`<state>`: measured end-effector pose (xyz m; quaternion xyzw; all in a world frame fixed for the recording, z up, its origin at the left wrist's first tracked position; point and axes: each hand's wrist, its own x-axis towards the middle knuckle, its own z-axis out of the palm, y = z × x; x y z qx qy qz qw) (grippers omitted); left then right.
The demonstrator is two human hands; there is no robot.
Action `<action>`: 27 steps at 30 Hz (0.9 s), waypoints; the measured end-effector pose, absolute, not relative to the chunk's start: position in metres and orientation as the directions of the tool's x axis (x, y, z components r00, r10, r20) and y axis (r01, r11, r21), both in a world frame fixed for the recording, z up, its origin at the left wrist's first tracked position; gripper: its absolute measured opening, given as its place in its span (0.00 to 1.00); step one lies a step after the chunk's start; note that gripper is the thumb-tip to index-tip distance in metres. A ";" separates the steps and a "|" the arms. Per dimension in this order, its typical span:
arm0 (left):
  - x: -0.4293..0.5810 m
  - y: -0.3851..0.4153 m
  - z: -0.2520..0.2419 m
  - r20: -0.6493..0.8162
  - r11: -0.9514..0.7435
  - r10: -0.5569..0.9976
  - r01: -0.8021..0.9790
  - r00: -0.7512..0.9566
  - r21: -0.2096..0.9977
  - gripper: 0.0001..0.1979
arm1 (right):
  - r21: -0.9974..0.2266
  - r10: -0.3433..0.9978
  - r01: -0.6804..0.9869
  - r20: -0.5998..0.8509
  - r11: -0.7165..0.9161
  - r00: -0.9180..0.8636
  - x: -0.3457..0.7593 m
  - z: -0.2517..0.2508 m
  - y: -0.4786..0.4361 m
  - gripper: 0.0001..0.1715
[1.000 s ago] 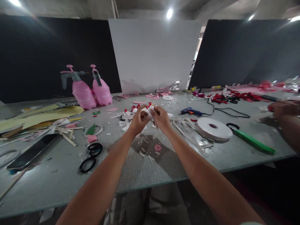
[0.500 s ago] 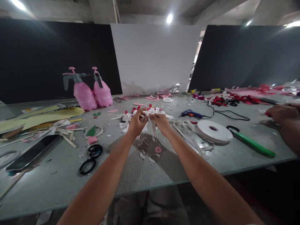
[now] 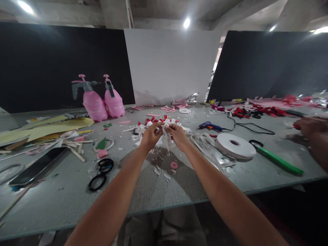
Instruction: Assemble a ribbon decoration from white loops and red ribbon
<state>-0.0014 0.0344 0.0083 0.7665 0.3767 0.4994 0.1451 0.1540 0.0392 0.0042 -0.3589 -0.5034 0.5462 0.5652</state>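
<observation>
My left hand [image 3: 150, 136] and my right hand [image 3: 177, 135] meet above the middle of the grey table [image 3: 64, 201], fingers pinched together. Between them hangs a short white strip [image 3: 167, 139], held at its top end by both hands. Just behind my hands lies a heap of red and white scraps [image 3: 156, 123]. Small paper bits and a pink round piece [image 3: 174, 165] lie on the table below the strip.
Two pink spray bottles [image 3: 102, 102] stand at the back left. Black scissors [image 3: 101, 173], a phone [image 3: 36, 167] and yellow sheets [image 3: 46, 128] lie left. A white tape roll [image 3: 235, 145], blue glue gun [image 3: 208, 125] and green-handled tool [image 3: 278, 161] lie right. Another person's hand [image 3: 311, 128] rests far right.
My hands have stayed together on the strip and lowered slightly; the strip now hangs lower between them. The view shifted a little.
</observation>
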 end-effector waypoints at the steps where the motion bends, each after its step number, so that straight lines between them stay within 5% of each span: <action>1: -0.002 0.034 0.009 0.664 -0.687 0.709 0.442 0.235 0.577 0.19 | -0.954 0.978 -0.263 0.180 0.147 -0.105 0.155 0.003 0.040 0.23; 9: -0.003 0.032 0.014 0.665 -0.714 0.676 0.507 0.318 0.483 0.14 | -0.953 0.983 -0.262 0.173 0.149 -0.070 0.155 0.002 0.042 0.28; 15: -0.003 0.036 0.011 0.630 -0.620 0.735 0.626 0.252 0.473 0.09 | -0.869 0.878 0.125 0.476 0.479 -0.056 0.157 0.003 0.043 0.16; 18: -0.004 0.036 0.009 0.610 -0.579 0.760 0.661 0.226 0.476 0.09 | -0.828 0.864 0.251 0.493 0.502 -0.099 0.161 0.002 0.047 0.14; 27: -0.006 0.033 0.012 0.578 -0.604 0.777 0.553 0.248 0.574 0.18 | -0.925 0.925 0.088 0.356 0.369 -0.133 0.162 -0.002 0.051 0.15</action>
